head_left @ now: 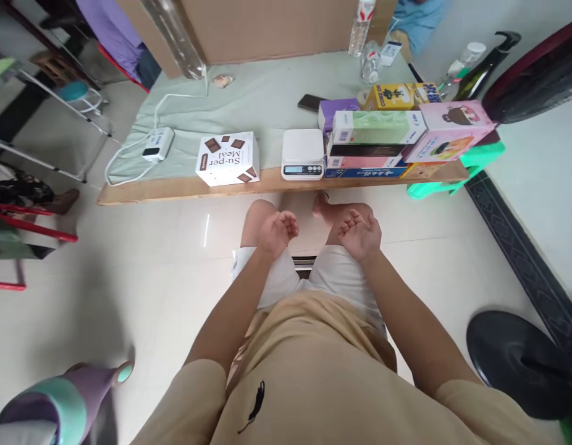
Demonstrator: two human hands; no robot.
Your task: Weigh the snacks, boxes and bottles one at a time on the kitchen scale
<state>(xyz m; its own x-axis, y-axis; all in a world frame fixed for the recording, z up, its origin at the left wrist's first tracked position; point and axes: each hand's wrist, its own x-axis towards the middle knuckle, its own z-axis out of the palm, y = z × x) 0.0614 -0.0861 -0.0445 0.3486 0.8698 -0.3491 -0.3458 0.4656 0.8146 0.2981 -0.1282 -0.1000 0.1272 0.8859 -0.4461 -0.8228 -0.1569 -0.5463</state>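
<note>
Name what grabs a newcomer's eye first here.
The white cardboard "Su-per Meal" box and the flat white digital scale sit at the near edge of the pale-green cloth-covered table, with a stack of colourful cardboard boxes right of the scale. Below, the left hand and right hand hang empty over the person's legs.

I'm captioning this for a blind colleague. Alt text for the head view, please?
The left hand and right hand of a seated person are empty, loosely curled. On the table ahead, left to right: white Su-per Meal box, digital scale, stacked boxes.
</note>
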